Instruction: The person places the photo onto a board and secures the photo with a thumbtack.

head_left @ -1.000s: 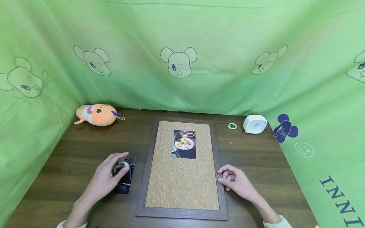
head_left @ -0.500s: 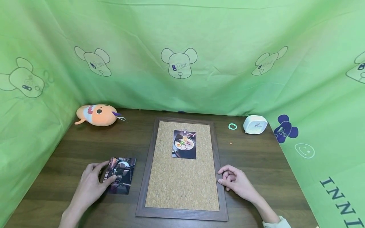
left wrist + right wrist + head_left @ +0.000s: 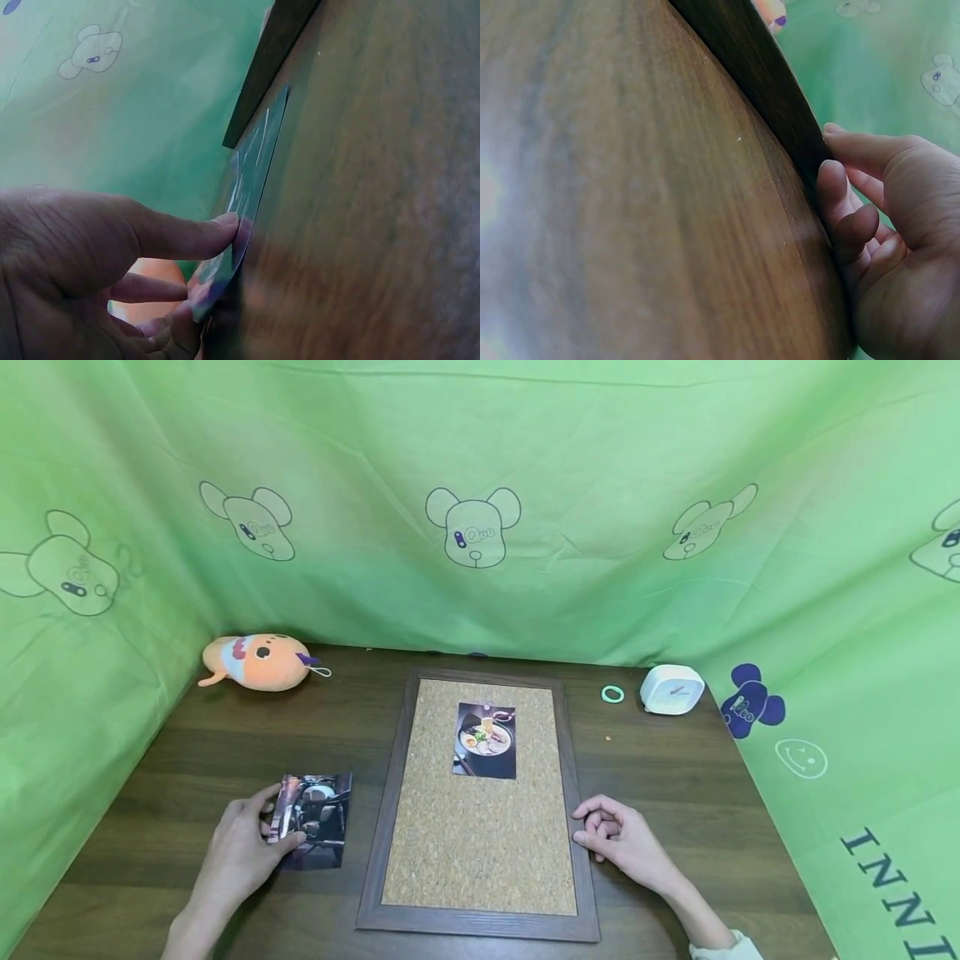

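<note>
My left hand (image 3: 242, 842) pinches the left edge of a dark glossy photo (image 3: 324, 814). Its thumb lies on the printed face; the other fingers are at the edge and partly hidden beneath. In the left wrist view, the gripped end of the photo (image 3: 259, 169) is raised off the table. A framed cork board (image 3: 480, 852) lies flat between the hands, with a ramen photo (image 3: 486, 760) pinned near its top. On its right side, my right hand (image 3: 618, 839) holds the frame edge (image 3: 761, 71), thumb tip at the top corner and curled fingers against the side.
An orange plush toy (image 3: 262, 662) lies at the back left of the wooden table (image 3: 660, 777). Toward the back right are a mint-green ring (image 3: 612, 694) and a white rounded box (image 3: 672, 690). A green printed curtain (image 3: 480, 618) borders the table.
My left hand has drawn back from over the photo to its left edge and taken hold there. The photo has shifted slightly left. My right hand stays put.
</note>
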Action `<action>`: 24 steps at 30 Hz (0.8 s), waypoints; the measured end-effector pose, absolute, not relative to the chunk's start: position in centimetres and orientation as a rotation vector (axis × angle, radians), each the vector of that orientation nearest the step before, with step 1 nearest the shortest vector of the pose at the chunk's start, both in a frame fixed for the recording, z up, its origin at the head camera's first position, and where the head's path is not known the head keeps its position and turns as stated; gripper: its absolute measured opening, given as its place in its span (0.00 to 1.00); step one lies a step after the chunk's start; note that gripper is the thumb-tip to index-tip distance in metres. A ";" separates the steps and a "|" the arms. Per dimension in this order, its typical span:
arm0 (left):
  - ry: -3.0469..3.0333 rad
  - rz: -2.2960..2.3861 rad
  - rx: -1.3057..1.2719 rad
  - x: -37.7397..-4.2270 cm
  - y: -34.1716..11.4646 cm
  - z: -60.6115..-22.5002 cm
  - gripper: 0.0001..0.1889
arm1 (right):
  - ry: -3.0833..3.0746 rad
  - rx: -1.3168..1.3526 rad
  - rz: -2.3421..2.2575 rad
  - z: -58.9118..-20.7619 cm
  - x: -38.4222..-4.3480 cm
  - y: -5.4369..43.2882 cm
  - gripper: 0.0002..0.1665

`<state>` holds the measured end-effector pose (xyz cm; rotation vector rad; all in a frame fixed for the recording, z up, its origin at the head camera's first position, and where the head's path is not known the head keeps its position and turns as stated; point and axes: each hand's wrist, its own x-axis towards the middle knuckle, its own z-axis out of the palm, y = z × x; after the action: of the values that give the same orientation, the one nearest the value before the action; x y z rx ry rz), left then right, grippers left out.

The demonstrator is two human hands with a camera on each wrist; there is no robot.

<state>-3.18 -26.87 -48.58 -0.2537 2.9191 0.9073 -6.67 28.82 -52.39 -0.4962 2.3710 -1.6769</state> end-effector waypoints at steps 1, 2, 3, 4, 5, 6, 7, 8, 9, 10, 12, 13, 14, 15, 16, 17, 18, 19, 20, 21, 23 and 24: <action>2.917 0.914 -0.257 -3.2 -26.9 -48.6 0.49 | 2.374 -0.493 -1.677 -52.4 -6.7 28.8 0.14; 2.914 0.922 -0.260 -3.2 -27.0 -48.6 0.48 | 2.376 -0.496 -1.678 -52.4 -6.7 28.8 0.14; 2.913 0.936 -0.262 -3.2 -27.0 -48.6 0.47 | 2.378 -0.494 -1.679 -52.4 -6.6 28.7 0.14; 2.915 0.949 -0.262 -3.2 -27.1 -48.6 0.46 | 2.380 -0.491 -1.679 -52.4 -6.6 28.7 0.14; 2.920 0.961 -0.262 -3.1 -27.1 -48.6 0.45 | 2.382 -0.493 -1.680 -52.3 -6.6 28.7 0.14; 2.931 0.966 -0.260 -3.1 -27.1 -48.7 0.43 | 2.386 -0.491 -1.677 -52.3 -6.6 28.6 0.14; 2.950 0.968 -0.252 -3.0 -27.1 -48.7 0.40 | 2.390 -0.488 -1.676 -52.3 -6.6 28.6 0.14; 2.969 0.979 -0.243 -2.9 -27.1 -48.8 0.38 | 2.392 -0.487 -1.677 -52.2 -6.6 28.6 0.14; 2.995 0.989 -0.229 -2.7 -27.1 -48.8 0.35 | 2.395 -0.479 -1.675 -52.2 -6.6 28.5 0.14; 3.023 0.999 -0.214 -2.6 -27.1 -48.9 0.33 | 2.399 -0.484 -1.675 -52.2 -6.6 28.5 0.13; 3.075 1.018 -0.192 -2.5 -27.2 -49.0 0.31 | 2.403 -0.482 -1.676 -52.1 -6.6 28.5 0.13; 3.095 1.030 -0.185 -2.4 -27.2 -49.1 0.30 | 2.402 -0.484 -1.681 -52.1 -6.5 28.5 0.13; 3.101 1.050 -0.187 -2.4 -27.2 -49.0 0.30 | 2.402 -0.489 -1.683 -52.1 -6.5 28.5 0.13; 3.103 1.064 -0.191 -2.4 -27.2 -49.0 0.30 | 2.403 -0.493 -1.684 -52.1 -6.5 28.5 0.13; 3.093 1.084 -0.205 -2.4 -27.2 -48.9 0.30 | 2.402 -0.499 -1.688 -52.1 -6.5 28.5 0.13; 3.070 1.110 -0.226 -2.4 -27.2 -48.8 0.30 | 2.399 -0.499 -1.693 -52.1 -6.4 28.5 0.13; 3.036 1.140 -0.253 -2.5 -27.1 -48.6 0.31 | 2.398 -0.501 -1.696 -52.2 -6.4 28.5 0.13; 3.002 1.171 -0.280 -2.5 -27.1 -48.5 0.32 | 2.398 -0.507 -1.698 -52.2 -6.4 28.5 0.13; 2.969 1.207 -0.307 -2.5 -27.0 -48.3 0.32 | 2.399 -0.509 -1.698 -52.2 -6.4 28.5 0.13; 2.934 1.242 -0.334 -2.6 -26.9 -48.2 0.33 | 2.399 -0.510 -1.700 -52.2 -6.4 28.5 0.13; 2.872 1.322 -0.379 -2.6 -26.7 -47.9 0.34 | 2.399 -0.509 -1.701 -52.2 -6.4 28.5 0.13; 2.854 1.363 -0.390 -2.7 -26.6 -47.9 0.34 | 2.400 -0.506 -1.700 -52.2 -6.4 28.5 0.13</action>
<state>-2.65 -26.63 -47.85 -0.3897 2.8544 1.3625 -6.41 28.48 -52.19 -0.5057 2.4001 -1.7003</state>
